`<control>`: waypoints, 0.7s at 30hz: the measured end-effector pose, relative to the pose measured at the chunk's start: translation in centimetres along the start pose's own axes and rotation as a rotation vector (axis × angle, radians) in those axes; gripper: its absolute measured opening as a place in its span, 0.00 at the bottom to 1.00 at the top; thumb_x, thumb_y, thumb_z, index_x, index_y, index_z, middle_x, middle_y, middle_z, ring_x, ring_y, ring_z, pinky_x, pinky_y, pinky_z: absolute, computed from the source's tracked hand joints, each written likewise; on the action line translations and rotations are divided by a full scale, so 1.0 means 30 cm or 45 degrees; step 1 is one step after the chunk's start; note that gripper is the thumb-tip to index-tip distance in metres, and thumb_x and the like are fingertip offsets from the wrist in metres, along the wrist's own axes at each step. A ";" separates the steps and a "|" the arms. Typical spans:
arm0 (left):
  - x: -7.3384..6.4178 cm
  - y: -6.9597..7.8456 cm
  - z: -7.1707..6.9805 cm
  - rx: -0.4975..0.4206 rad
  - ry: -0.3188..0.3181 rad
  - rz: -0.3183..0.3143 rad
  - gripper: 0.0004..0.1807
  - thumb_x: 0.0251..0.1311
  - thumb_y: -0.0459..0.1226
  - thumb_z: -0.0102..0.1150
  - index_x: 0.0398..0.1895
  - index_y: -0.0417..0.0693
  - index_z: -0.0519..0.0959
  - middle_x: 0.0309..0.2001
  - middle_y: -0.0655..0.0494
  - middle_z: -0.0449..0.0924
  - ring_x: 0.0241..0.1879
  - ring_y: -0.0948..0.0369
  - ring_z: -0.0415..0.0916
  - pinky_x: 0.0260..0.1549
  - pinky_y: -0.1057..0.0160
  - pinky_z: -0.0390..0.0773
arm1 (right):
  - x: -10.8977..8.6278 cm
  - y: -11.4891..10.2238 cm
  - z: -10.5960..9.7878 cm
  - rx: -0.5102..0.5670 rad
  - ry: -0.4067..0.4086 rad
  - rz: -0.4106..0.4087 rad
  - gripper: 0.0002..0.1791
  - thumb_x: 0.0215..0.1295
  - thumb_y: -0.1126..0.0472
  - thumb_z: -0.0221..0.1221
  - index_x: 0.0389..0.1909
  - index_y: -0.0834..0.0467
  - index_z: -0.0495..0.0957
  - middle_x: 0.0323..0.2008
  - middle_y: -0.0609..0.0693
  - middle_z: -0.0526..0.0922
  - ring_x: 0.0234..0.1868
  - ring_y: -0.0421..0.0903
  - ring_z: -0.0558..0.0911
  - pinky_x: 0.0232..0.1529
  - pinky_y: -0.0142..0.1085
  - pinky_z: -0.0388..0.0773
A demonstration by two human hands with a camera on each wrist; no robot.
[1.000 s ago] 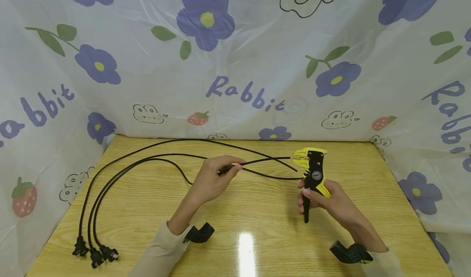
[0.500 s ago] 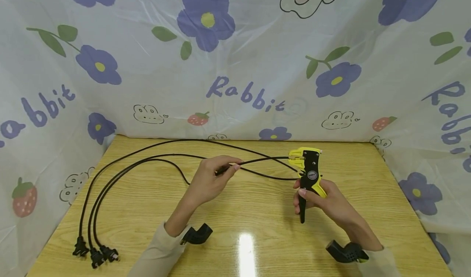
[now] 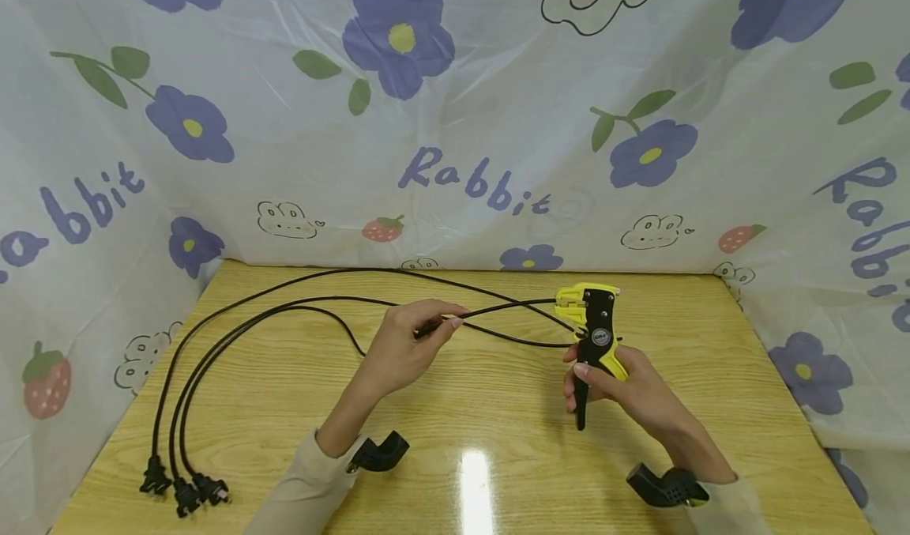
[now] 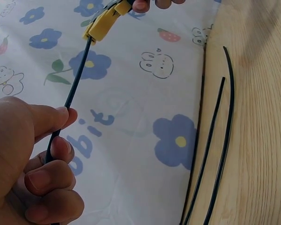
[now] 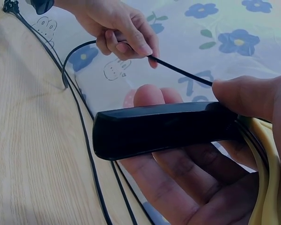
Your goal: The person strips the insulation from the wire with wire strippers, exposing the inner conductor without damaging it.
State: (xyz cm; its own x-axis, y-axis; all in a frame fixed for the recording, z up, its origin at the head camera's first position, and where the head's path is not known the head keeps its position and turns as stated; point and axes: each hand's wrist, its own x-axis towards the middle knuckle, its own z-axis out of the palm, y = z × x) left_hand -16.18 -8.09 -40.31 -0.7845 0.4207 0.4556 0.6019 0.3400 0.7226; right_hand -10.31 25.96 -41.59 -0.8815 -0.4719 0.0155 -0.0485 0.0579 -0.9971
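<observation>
Black cable [image 3: 495, 309] — pinched between thumb and fingers of the left hand [image 3: 408, 345], raised above the table [image 3: 490, 408], reaching the yellow head of the wire stripper [image 3: 598, 319] — itself gripped in the right hand's [image 3: 640, 385] curled fingers.

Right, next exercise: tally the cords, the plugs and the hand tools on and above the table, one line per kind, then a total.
Black power cords: 3
Black power plugs: 3
Yellow-and-black wire stripper: 1
Total: 7
</observation>
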 end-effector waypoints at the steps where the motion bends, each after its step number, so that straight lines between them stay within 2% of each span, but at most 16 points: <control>1: 0.000 0.000 -0.001 0.000 -0.003 -0.002 0.10 0.74 0.38 0.58 0.52 0.52 0.87 0.21 0.61 0.74 0.15 0.69 0.58 0.18 0.68 0.63 | 0.001 0.001 0.001 0.001 0.003 0.001 0.15 0.81 0.60 0.51 0.58 0.68 0.71 0.37 0.57 0.85 0.36 0.55 0.88 0.41 0.56 0.85; 5: -0.001 -0.001 -0.002 -0.007 -0.017 -0.010 0.11 0.75 0.39 0.58 0.52 0.52 0.87 0.22 0.58 0.76 0.16 0.69 0.59 0.18 0.68 0.63 | 0.005 0.003 0.007 0.011 0.019 0.019 0.16 0.81 0.60 0.52 0.59 0.67 0.71 0.37 0.56 0.85 0.36 0.55 0.88 0.41 0.56 0.85; 8: -0.003 -0.003 -0.003 -0.012 -0.024 -0.006 0.11 0.74 0.40 0.58 0.52 0.53 0.87 0.23 0.60 0.76 0.15 0.69 0.58 0.18 0.68 0.63 | 0.007 0.006 0.012 0.023 0.026 0.031 0.16 0.81 0.59 0.52 0.59 0.67 0.71 0.37 0.56 0.85 0.36 0.55 0.88 0.41 0.56 0.85; 14: -0.002 0.001 -0.003 -0.010 -0.030 0.003 0.11 0.74 0.40 0.58 0.52 0.53 0.87 0.26 0.62 0.78 0.15 0.69 0.59 0.18 0.68 0.64 | 0.013 0.010 0.017 0.019 0.018 0.017 0.16 0.80 0.60 0.52 0.58 0.67 0.71 0.37 0.57 0.85 0.36 0.55 0.88 0.41 0.56 0.85; 21: -0.002 0.002 0.001 -0.012 -0.029 0.019 0.11 0.75 0.39 0.58 0.52 0.52 0.87 0.24 0.61 0.77 0.15 0.69 0.59 0.17 0.68 0.63 | 0.018 0.014 0.024 0.010 -0.004 -0.010 0.15 0.80 0.61 0.52 0.58 0.68 0.71 0.36 0.58 0.85 0.36 0.55 0.88 0.41 0.57 0.85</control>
State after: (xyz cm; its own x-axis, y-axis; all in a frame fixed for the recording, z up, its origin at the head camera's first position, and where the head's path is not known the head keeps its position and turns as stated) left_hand -16.08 -8.06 -40.33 -0.7717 0.4447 0.4547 0.6122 0.3254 0.7207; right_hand -10.47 25.09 -42.05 -0.8796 -0.4752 0.0233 -0.0518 0.0471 -0.9975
